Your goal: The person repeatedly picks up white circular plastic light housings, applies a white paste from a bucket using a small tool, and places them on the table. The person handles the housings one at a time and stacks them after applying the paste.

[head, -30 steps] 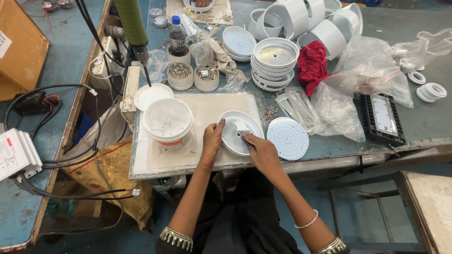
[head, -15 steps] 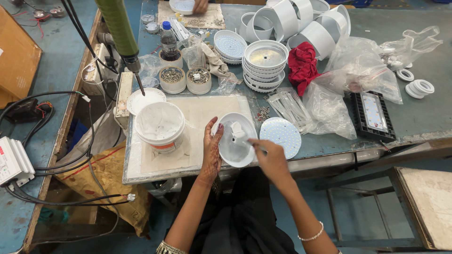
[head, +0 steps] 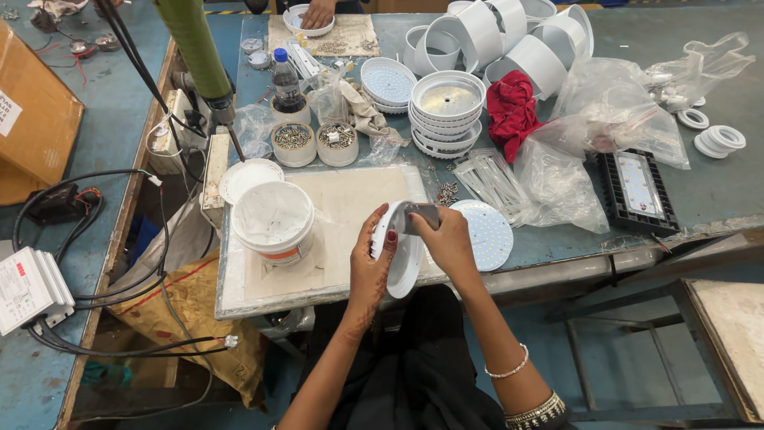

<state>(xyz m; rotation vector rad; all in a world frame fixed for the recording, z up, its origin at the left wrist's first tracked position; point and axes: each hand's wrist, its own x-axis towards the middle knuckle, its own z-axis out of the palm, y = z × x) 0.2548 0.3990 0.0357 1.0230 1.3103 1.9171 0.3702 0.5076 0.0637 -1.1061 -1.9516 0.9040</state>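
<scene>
Low centre of frame: left hand [head: 372, 267] and right hand [head: 446, 243] both lifted off the counter [head: 716, 199], sharing one white housing [head: 402, 259], a round shallow dish tilted on edge, just over the counter's near rim. Left fingers [head: 387, 239] curl around its left rim, closed on it; right fingers [head: 426, 223] are closed over the top edge, pressing a small grey piece [head: 422, 213] against the dish. Bangles on the right wrist, lower right. Just right of the hands, flat on the counter: round white LED disc [head: 485, 232], near the housing but apart. Left of the hands: white tub [head: 273, 221] standing on a pale board [head: 350, 199], a white lid [head: 249, 177] just beyond it. Centre, farther up: two small cups of screws [head: 314, 143] side by side, a dark bottle [head: 285, 80] behind them. Upper centre: stack of white housings [head: 447, 111], red cloth [head: 511, 111] touching its right side. Right of that: clear plastic bags [head: 613, 119], and a black rectangular LED panel [head: 637, 189] near the counter edge. Upper right: white rings [head: 716, 139]. Top of frame: row of white cylinders [head: 509, 40] lying on their sides, and another person's hand [head: 318, 12] at a white dish. Upper left: green tool [head: 195, 52] hanging over the counter's left edge, black cables trailing down the left side.
</scene>
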